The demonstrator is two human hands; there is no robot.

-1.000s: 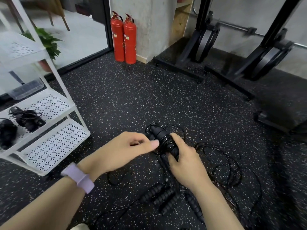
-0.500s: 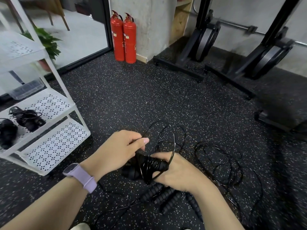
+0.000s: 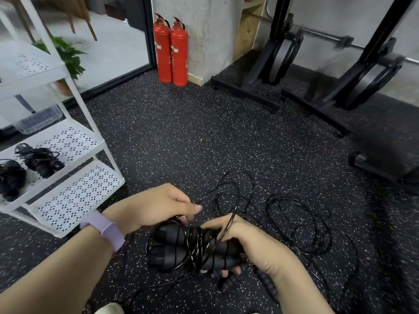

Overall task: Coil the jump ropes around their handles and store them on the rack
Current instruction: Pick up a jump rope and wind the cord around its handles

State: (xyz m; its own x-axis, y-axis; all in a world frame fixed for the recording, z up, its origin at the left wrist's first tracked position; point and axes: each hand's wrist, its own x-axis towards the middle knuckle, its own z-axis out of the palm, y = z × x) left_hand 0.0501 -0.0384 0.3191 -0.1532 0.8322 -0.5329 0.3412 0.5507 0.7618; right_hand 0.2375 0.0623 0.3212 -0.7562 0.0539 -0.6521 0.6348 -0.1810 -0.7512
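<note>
My right hand (image 3: 249, 243) grips a pair of black jump rope handles (image 3: 172, 248), held side by side and lying level, with several turns of thin black cord wound round their middle. My left hand (image 3: 156, 205) pinches the free cord (image 3: 229, 189), which loops up and over the handles. More loose black cord (image 3: 299, 225) lies in a tangle on the floor to the right. Other black handles (image 3: 265, 279) lie on the floor under my right hand. Two coiled ropes (image 3: 42, 159) sit on the middle shelf of the white rack (image 3: 74, 196) at the left.
Two red fire extinguishers (image 3: 171, 48) stand by a concrete pillar at the back. Black weight racks with plates (image 3: 285, 57) fill the back right. A potted plant (image 3: 68, 57) stands behind the white rack. The floor is dark speckled rubber.
The handles went from upright to level and dropped lower toward me. My left hand has drawn the cord round them, adding turns, and now pulls a fresh loop.
</note>
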